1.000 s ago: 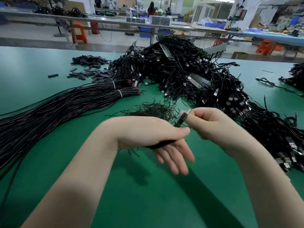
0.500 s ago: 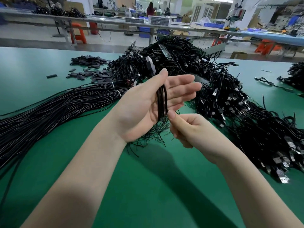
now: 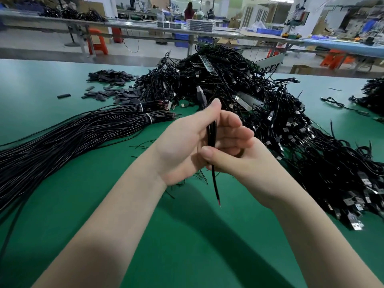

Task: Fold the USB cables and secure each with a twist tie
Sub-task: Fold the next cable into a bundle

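Note:
My left hand (image 3: 187,142) is raised palm up above the green table (image 3: 187,235), thumb pressing a folded black USB cable (image 3: 212,134) against the palm. The cable's USB plug (image 3: 201,94) sticks up past the thumb. My right hand (image 3: 239,161) pinches the same cable at the bottom of the loops, thumb on top. The cable's bare tail (image 3: 215,183) hangs down below both hands, its tip reddish. A scatter of thin black twist ties (image 3: 145,145) lies on the table behind my left wrist, mostly hidden by the hands.
A big heap of black USB cables (image 3: 259,104) fills the middle and right of the table. Tied bundles of straight black cables (image 3: 72,140) lie at the left. Small dark flat pieces (image 3: 112,92) are scattered behind them. Another cable pile (image 3: 372,92) sits far right.
The left hand has turned from palm down to palm up and risen, with the cable now looped across it. The right hand moved from the plug end down to the loops' bottom.

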{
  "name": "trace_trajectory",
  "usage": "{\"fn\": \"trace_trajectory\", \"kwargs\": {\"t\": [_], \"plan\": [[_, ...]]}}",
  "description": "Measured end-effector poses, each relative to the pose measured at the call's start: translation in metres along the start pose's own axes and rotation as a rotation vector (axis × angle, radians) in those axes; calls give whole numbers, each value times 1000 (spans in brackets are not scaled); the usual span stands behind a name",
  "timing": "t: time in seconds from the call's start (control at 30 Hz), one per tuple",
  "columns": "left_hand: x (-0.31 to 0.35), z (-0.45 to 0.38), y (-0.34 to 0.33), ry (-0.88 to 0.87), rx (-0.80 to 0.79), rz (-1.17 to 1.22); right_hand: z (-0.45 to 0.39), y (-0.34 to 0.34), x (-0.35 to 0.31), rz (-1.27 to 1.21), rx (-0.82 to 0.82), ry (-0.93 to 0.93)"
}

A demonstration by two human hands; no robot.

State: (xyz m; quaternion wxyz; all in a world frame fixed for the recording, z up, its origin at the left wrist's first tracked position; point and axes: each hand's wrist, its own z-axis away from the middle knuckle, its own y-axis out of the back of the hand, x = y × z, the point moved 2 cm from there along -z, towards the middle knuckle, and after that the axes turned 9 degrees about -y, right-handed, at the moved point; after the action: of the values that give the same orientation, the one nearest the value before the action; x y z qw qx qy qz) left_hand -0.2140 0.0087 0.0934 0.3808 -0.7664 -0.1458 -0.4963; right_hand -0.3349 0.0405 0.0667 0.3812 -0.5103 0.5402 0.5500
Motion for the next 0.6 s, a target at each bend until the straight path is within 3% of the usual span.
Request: {"fn": "trace_trajectory", "kwargs": {"t": [0.3,0.47,0.6], "plan": [[6,6,15,76,-57,-288,-1,-9,0,26,13,-25],[12,11,18,117,-31,-454,0,-18,2,-69,-113,-47],[17,13,10,83,-12,-428,0,-24,0,-44,-124,-40]]}}
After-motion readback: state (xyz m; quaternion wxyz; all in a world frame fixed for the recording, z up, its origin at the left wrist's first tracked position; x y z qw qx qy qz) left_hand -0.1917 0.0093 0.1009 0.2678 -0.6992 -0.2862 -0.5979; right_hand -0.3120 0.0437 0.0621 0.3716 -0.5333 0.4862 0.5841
